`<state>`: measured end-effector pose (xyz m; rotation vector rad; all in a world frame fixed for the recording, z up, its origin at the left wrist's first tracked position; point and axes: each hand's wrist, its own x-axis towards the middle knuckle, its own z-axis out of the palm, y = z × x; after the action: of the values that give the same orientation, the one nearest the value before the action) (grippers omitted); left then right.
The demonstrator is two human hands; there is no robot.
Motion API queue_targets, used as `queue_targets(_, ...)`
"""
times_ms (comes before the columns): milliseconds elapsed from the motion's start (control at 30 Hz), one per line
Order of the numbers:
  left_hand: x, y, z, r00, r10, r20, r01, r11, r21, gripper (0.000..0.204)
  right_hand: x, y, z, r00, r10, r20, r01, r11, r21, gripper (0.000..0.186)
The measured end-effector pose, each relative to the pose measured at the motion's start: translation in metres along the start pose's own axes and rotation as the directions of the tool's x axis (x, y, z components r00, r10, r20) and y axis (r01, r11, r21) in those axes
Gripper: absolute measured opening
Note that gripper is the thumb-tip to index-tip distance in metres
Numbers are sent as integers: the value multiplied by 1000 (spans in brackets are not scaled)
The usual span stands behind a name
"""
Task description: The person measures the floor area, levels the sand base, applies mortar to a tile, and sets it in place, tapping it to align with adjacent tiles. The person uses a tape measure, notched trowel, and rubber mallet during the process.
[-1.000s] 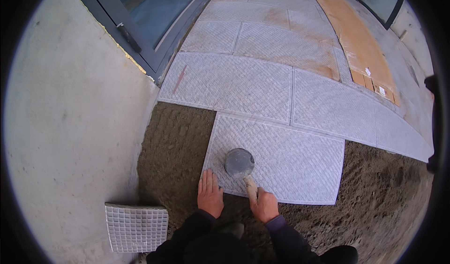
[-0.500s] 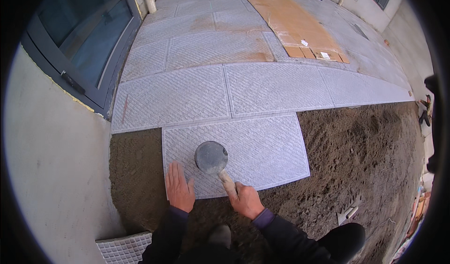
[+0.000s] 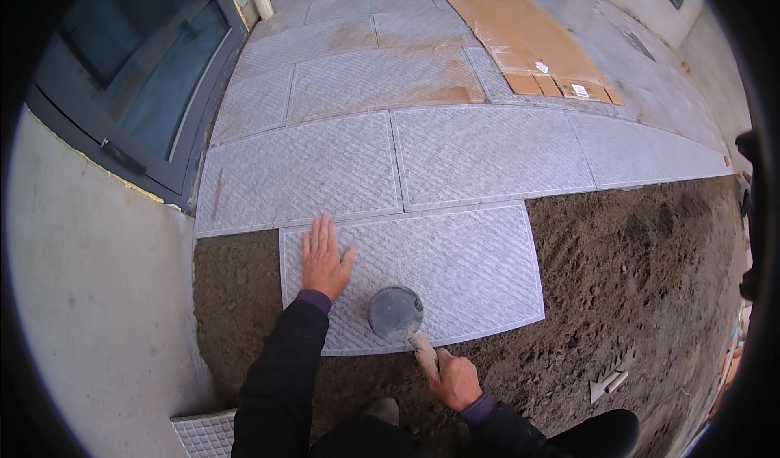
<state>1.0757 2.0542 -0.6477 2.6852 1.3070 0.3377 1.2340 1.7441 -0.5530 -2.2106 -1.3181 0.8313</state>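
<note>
A grey ribbed paving slab (image 3: 463, 263) lies on a bed of dark mortar in front of me, its far edge against the row of laid slabs. My right hand (image 3: 457, 383) grips the pale wooden handle of a mallet (image 3: 396, 313) with a round black head. That head is over the slab's near part; whether it touches the surface I cannot tell. Flat on the slab's far left part, fingers stretched toward the joint, rests my left hand (image 3: 327, 259), holding nothing.
Dark mortar (image 3: 626, 255) spreads right of the slab. A trowel (image 3: 611, 383) lies there near my knee. Cardboard (image 3: 520, 23) covers slabs further off. A glazed door (image 3: 138, 68) and pale wall (image 3: 97, 295) border the left. A grid-backed tile (image 3: 205, 435) sits at lower left.
My left hand has slid forward from the slab's near left edge to its far left part. The mallet has come back toward me and slightly right.
</note>
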Motion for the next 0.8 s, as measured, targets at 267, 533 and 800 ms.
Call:
queue_targets(267,0,-2,3,1000,-6,23,6,1000,-4,75,3,-4,-8,984,36,172,-33,999,-20,50)
queue_targets(533,-94,40,-46,999,5,46,4,979,-204,71,-11,66,-180,961,-231,152,268,912,-311,42)
queue_targets(800,-423,5,-248,825,-501,-263,558,795,236,68,-184,334,-199,904,274,-328,-367,891,-269,32)
